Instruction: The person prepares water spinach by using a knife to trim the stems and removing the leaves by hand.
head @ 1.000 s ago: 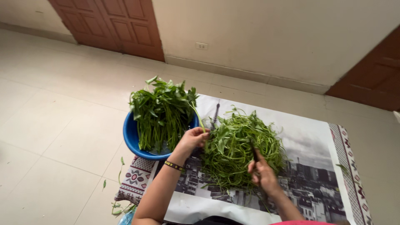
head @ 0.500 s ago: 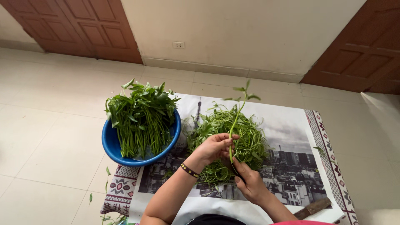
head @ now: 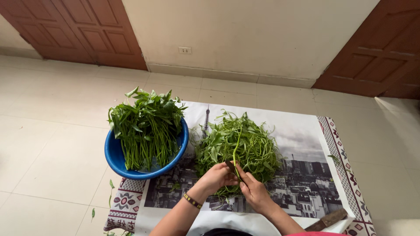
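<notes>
Since half a second ago, our two hands have come together over the near edge of the shredded pile, and the long green stem [head: 236, 148] that stood high above it now runs lower across it. We pinch that stem at its base: our left hand [head: 217, 177] is closed around it together with a small dark tool [head: 230, 166], and our right hand [head: 253, 191] grips it just beside the left.

Behind the hands, the pile of split greens [head: 245, 144] is already large, so we judge much of the work done. Left of that pile, the blue basin [head: 114, 159] is heaped with whole leafy stalks [head: 146, 124], so plenty remains.

Everything rests on a printed cloth [head: 302, 135] spread on the tiled floor [head: 48, 131]. Right of the pile, near the cloth's edge, lies a wooden handle [head: 327, 220].
</notes>
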